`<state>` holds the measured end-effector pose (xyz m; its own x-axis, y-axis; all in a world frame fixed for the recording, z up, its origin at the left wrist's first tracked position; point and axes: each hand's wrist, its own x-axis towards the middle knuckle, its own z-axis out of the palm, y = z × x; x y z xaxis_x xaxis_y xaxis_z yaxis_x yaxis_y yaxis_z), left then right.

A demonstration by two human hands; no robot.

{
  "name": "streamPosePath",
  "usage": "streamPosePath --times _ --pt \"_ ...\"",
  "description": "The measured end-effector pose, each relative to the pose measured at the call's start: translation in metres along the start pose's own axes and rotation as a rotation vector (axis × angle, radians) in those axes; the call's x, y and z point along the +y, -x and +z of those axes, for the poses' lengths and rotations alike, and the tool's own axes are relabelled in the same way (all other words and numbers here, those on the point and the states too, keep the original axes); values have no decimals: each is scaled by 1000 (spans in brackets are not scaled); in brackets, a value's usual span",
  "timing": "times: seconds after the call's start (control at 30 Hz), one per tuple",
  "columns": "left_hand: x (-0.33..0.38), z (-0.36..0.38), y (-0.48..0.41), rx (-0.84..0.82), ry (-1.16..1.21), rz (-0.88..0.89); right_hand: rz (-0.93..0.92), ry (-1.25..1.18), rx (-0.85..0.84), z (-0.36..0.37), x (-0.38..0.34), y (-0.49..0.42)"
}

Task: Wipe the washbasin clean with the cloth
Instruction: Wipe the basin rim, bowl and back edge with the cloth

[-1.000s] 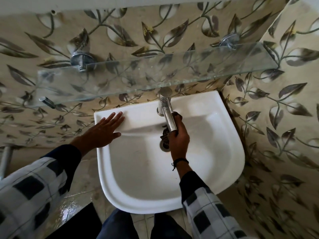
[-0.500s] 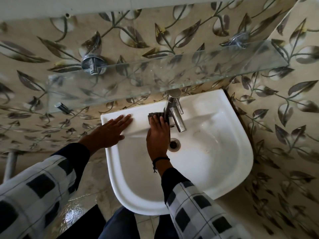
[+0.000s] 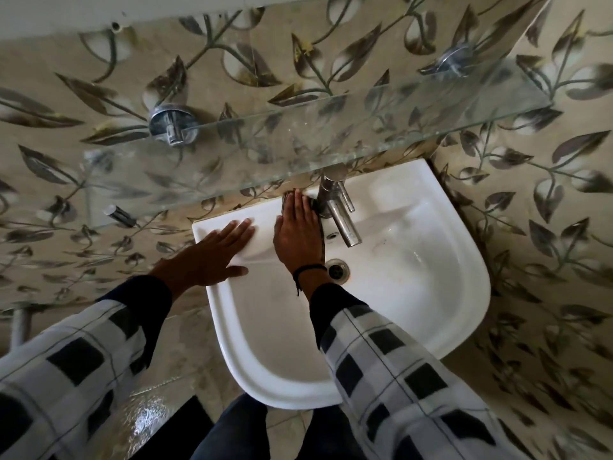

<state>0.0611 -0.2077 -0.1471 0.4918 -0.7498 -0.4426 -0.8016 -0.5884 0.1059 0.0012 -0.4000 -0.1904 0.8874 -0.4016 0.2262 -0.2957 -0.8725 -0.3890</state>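
White porcelain under both palms: your right hand (image 3: 298, 234), fingers straight, presses the dark cloth (image 3: 321, 233) flat on the back ledge of the washbasin (image 3: 431, 293), hard against the foot of the tap (image 3: 341, 220). Your left hand (image 3: 212, 257) lies spread and empty just beside it. Work the cloth round the tap's foot in firm, overlapping strokes, then down toward the drain (image 3: 337, 269), whose brownish ring will likely resist. A glass shelf (image 3: 331, 137) overhangs the ledge; leaf-patterned tiles (image 3: 530, 227) line the corner.

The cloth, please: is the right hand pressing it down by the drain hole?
No, the right hand presses the cloth on the washbasin, on its back ledge left of the tap.
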Motion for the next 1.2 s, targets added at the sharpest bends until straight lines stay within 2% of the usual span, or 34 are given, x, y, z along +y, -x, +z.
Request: streamPosePath --times 0.13,0.2,0.3,0.5,0.67,0.77,0.87,0.93,1.1,1.2 --pt "-6 5 -1 37 -10 21 208 -47 12 8 -33 0" --pt "-7 7 -1 90 -9 45 174 -32 -15 7 -35 3" --pt "-8 13 0 142 -20 50 0 62 -24 4 -14 3" --pt "0 25 1 245 -23 -25 191 -98 159 3 -26 -10" --pt "4 27 3 293 21 -72 144 -126 221 -5 -10 -7" --pt "5 28 3 312 23 -74 199 -114 199 -3 -24 -4" --pt "6 28 3 325 21 -83 47 -113 105 0 -42 13" --pt "8 27 4 334 23 -102 -56 -100 106 1 -31 17" --pt "12 27 3 342 51 -141 131 -83 103 5 -32 21" --pt "14 27 1 391 63 -151 119 -154 107 14 -44 34"
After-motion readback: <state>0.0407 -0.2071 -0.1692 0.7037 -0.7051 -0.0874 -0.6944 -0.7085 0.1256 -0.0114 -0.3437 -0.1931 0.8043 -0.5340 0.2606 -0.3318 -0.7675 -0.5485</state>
